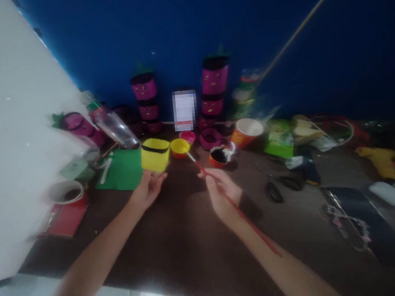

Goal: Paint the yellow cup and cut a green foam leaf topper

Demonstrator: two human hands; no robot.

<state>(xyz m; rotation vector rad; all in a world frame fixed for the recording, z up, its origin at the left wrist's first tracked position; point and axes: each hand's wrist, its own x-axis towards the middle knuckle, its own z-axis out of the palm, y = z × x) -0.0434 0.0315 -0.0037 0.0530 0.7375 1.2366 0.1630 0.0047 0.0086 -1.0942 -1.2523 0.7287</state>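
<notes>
In the head view, my left hand (149, 189) grips the lower part of a yellow cup-shaped container (155, 161) with a black band near its rim. My right hand (224, 191) is closed around a paintbrush (250, 224) with a long red handle. Its bristle end reaches the right edge of a small cup of yellow paint (180, 148); whether it touches the paint is too blurred to tell. Behind that cup is a small pot of pink paint (187, 136). A small orange cup holding black paint (218, 157) stands just beyond my right hand.
Stacked purple figures (214, 79) stand against the blue wall, near a phone-like screen (185, 110). A green sheet (120, 173) and a clear bottle (119, 127) lie left. Rightward are an orange paper cup (243, 137), scissors (273, 192) and a yellow glue gun (381, 162).
</notes>
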